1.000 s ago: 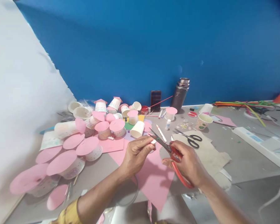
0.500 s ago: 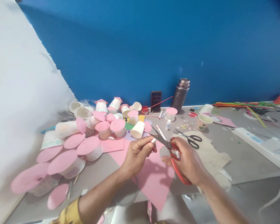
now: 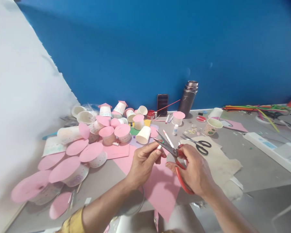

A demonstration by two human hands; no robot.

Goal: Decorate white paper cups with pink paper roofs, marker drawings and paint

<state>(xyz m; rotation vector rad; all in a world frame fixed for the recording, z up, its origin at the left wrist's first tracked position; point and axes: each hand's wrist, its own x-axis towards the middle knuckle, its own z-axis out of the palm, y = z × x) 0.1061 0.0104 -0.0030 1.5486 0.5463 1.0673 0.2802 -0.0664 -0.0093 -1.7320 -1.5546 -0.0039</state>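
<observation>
My right hand (image 3: 194, 170) is closed round the red handles of a pair of scissors (image 3: 171, 149), whose blades point left. Pinched between thumb and fingers of my left hand (image 3: 145, 161) is a small white piece (image 3: 159, 147), too small to name; the blades lie right at it. Whether they touch it I cannot tell. Below both hands lies a sheet of pink paper (image 3: 160, 194). A white paper cup (image 3: 143, 135) rests on its side just beyond my left hand. Black-handled scissors (image 3: 199, 144) lie to the right of my right hand.
Several paper cups with pink paper discs (image 3: 65, 170) crowd the left side. At the back stand a dark flask (image 3: 188, 100) and a phone (image 3: 162, 105) against the blue wall. A beige cloth-like sheet (image 3: 218, 165), a patterned cup (image 3: 212, 127) and a power strip (image 3: 271, 152) lie on the right.
The scissor blades have drawn closer together around the white piece. My right hand has shifted slightly left and down; my left hand has barely moved.
</observation>
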